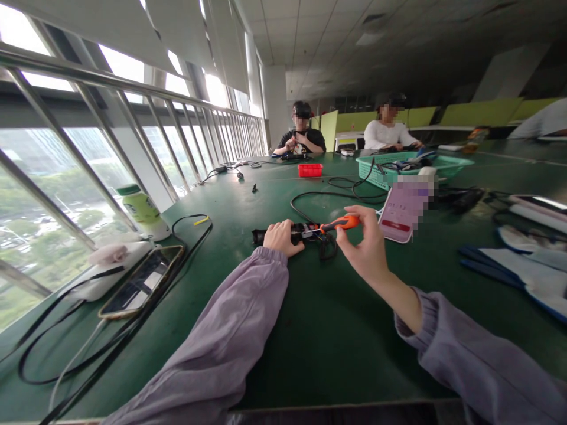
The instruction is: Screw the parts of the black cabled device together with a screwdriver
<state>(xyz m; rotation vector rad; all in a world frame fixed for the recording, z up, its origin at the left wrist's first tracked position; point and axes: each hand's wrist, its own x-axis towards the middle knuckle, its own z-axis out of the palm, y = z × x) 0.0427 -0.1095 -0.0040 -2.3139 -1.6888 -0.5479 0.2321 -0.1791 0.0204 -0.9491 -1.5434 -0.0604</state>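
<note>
Green worktop [319, 342] nearest us, mauve sleeves reaching in over it! On the left a phone [144, 280] lies beside black cables; across on the right, blue-and-white gloves [514, 268]. Now the middle: the left hand [281, 237] has its fingers curled over a black device [259, 237], pressing it to the worktop, its long axis running left to right. And the right hand [365, 239]! Thumb and forefinger nearly closed, pinching the orange-and-grey screwdriver [340, 224] by its handle. Its long axis runs across too, dipping slightly leftward, shaft pointing left at the device; the tip's exact contact I can't tell. Beyond, a red tray [310, 170], the green basket [372, 172], and two seated people at the far end.
</note>
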